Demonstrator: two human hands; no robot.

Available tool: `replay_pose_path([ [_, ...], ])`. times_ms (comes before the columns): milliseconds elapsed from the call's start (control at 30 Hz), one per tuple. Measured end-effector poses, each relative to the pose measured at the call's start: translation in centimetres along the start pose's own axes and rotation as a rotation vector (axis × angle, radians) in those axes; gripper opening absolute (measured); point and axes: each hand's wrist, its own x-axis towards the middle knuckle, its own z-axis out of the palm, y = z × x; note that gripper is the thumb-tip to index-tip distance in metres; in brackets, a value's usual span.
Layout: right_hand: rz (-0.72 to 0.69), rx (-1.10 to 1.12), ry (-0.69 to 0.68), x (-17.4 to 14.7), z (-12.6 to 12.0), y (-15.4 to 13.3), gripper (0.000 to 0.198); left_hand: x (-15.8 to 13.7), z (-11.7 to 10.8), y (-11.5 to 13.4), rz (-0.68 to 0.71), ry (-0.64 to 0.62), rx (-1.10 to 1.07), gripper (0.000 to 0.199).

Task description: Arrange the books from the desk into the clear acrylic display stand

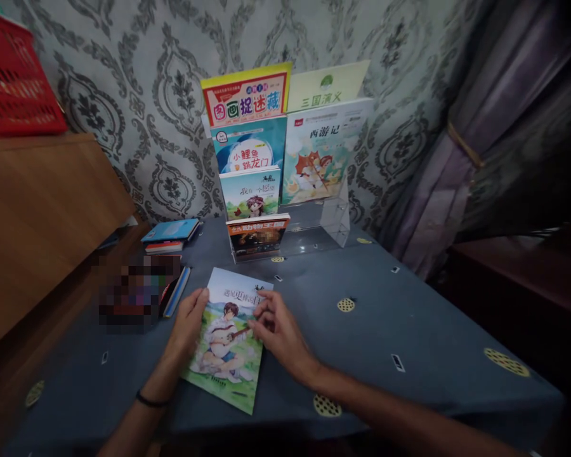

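A paperback book (228, 343) with a guitar player on its cover is tilted up over the table, face toward me. Its left edge is gripped by my left hand (189, 320), closed with the thumb on the cover side. Over the upper right edge is my right hand (280, 333), its fingers bent and apart, the tips at or just above the cover; it does not grip the book. Beyond them stands a clear acrylic rack (335, 221) with books in steps, among them an orange-titled book (257, 235) in front and a white-topped book (326, 152) at right.
Two small stacks lie at left: a blue book (171, 230) on top of others, and a blurred-out book (140, 285) nearer. A wooden cabinet (42, 222) with a red basket (19, 76) borders the left. The patterned tablecloth (371, 343) runs right toward a tied curtain (438, 190).
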Motion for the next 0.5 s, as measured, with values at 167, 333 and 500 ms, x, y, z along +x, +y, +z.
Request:
replay_pose_path([
  [167,0.031,0.198,0.124,2.4,-1.0,-1.9,0.063,0.2,1.1,2.4,0.105,0.055,0.018,0.049],
  [333,0.026,0.208,0.081,4.2,-3.2,-3.8,0.054,1.0,2.4,3.7,0.278,0.214,-0.1,0.045],
  [500,0.06,0.145,-0.193,4.7,-4.8,-3.1,0.037,1.1,2.7,1.6,0.34,0.255,0.001,0.043],
])
